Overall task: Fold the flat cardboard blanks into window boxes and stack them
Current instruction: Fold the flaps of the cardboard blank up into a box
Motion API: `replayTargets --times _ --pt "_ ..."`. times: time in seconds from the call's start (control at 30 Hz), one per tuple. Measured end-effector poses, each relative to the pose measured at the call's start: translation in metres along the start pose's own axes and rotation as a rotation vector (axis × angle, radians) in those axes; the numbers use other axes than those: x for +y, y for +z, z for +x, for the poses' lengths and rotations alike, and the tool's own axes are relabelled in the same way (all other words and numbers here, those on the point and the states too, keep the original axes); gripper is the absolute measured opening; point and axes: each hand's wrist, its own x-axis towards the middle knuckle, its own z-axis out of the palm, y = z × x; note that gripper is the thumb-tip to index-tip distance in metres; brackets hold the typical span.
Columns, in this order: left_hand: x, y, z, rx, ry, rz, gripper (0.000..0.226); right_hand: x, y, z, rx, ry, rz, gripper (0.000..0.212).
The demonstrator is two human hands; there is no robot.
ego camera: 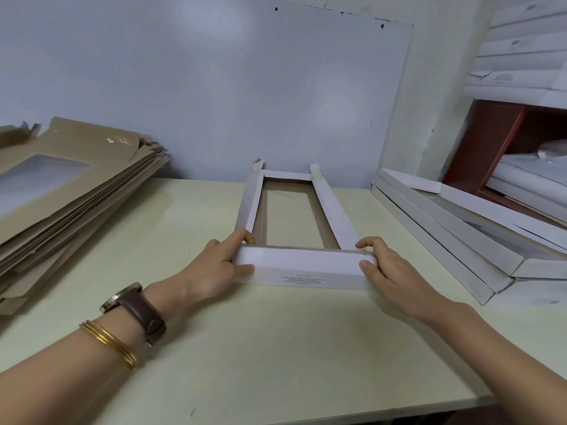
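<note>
A half-folded white window box (302, 268) lies on the pale table (245, 348), window side down, its long side walls standing up. Its near end wall is folded over, with small print on its outer face. My left hand (221, 268) pinches the left end of that wall, thumb on the front and fingers over the top. My right hand (386, 268) pinches the right end in the same way. A thick pile of flat brown blanks (70, 191) with clear windows sits at the left. Folded white boxes (460, 240) are stacked at the right.
A white board (245, 87) leans against the wall behind the table. At the far right stands a red-brown shelf unit (497, 142) holding white packages, with more piled on top. The table's front edge runs along the lower right.
</note>
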Motion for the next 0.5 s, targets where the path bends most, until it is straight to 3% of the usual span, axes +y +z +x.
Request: replayTargets --times 0.17,0.43,0.5 --pt "-0.003 0.002 -0.001 0.02 0.028 0.061 0.04 -0.002 0.008 0.003 0.078 0.036 -0.022 0.024" --pt "-0.01 0.006 -0.004 -0.01 0.034 0.181 0.016 -0.003 0.007 -0.006 0.016 -0.01 -0.031 0.005" --pt "-0.008 0.007 -0.006 0.004 0.043 0.203 0.016 -0.005 0.006 -0.009 -0.003 -0.014 -0.036 0.01"
